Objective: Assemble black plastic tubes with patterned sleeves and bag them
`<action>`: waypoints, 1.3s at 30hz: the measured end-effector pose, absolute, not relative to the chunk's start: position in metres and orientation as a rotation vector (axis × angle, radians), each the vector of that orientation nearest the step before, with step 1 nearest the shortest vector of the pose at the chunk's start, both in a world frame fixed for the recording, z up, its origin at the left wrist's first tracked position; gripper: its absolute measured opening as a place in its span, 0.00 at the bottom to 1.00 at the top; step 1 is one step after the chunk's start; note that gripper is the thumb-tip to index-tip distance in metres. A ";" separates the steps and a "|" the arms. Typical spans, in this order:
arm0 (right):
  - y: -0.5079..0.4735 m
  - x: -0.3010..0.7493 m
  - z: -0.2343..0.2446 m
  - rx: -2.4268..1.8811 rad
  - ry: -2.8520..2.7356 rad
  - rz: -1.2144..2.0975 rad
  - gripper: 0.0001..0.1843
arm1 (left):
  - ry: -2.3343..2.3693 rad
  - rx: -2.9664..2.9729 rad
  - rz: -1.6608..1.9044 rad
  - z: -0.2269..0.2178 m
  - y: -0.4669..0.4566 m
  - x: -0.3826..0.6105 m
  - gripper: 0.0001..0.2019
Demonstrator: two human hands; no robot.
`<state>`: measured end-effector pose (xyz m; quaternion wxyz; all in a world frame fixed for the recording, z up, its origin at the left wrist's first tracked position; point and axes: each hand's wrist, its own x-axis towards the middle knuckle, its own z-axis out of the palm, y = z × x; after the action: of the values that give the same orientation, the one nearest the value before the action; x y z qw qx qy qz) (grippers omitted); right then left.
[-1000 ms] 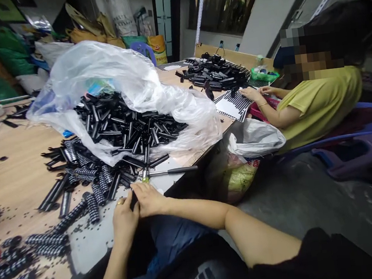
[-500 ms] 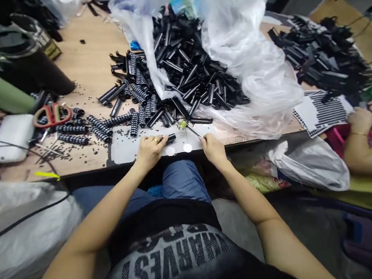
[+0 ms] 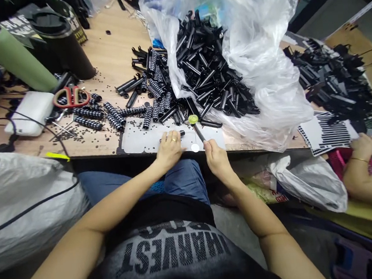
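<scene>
Nearest, the left hand [image 3: 169, 149] is closing its fingers around a short black tube [image 3: 180, 133] and pinning it flat on the grey sheet [image 3: 139, 144] at the table's near edge; the tube is lying sideways, its free end pointing toward three o'clock; just beside it, the right hand [image 3: 217, 158] is pinching the handle of a small hammer [image 3: 197, 129], whose yellowish head is sitting at about one o'clock from the tube's end, though whether the two are touching I cannot tell; a white disc [image 3: 195, 147] is lying on the sheet between the two hands; at ten o'clock from the left hand, studded tubes [image 3: 116, 117] are lying scattered among loose black beads, with red scissors [image 3: 72, 97] and a white box [image 3: 30, 113] sitting beyond them; at twelve o'clock a clear plastic bag [image 3: 261, 37] is spilling a heap of plain black tubes [image 3: 204, 65]; far off at three o'clock, a co-worker's hands [image 3: 364, 155] are resting by a striped sheet [image 3: 326, 131], and a pile of black parts [image 3: 333, 78] is lying behind them at two o'clock.
</scene>
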<state>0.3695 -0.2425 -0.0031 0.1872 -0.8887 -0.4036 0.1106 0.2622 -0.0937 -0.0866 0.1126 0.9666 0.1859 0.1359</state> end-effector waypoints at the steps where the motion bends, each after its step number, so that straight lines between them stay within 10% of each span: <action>1: -0.240 0.366 0.007 -2.434 -1.147 0.300 0.22 | 0.567 2.830 0.394 -0.087 -0.100 0.266 0.34; 7: -0.229 0.337 0.044 -2.144 -1.196 0.248 0.21 | 0.617 2.773 0.339 -0.084 -0.107 0.276 0.48; 23: -0.219 0.358 0.000 -2.439 -1.256 0.223 0.26 | 0.673 2.680 0.392 -0.069 -0.085 0.288 0.18; 33: -0.221 0.428 -0.050 -2.758 -1.315 0.166 0.22 | 2.251 2.149 0.989 0.051 0.014 0.030 0.15; 39: -0.218 0.441 -0.067 -2.686 -1.615 -0.307 0.25 | 2.039 2.214 0.862 0.025 0.044 0.070 0.18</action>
<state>0.4407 -0.2178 -0.0673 -0.0039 -0.8529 -0.5129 -0.0976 0.0697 0.0437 0.0254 0.0053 0.7073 0.6512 0.2752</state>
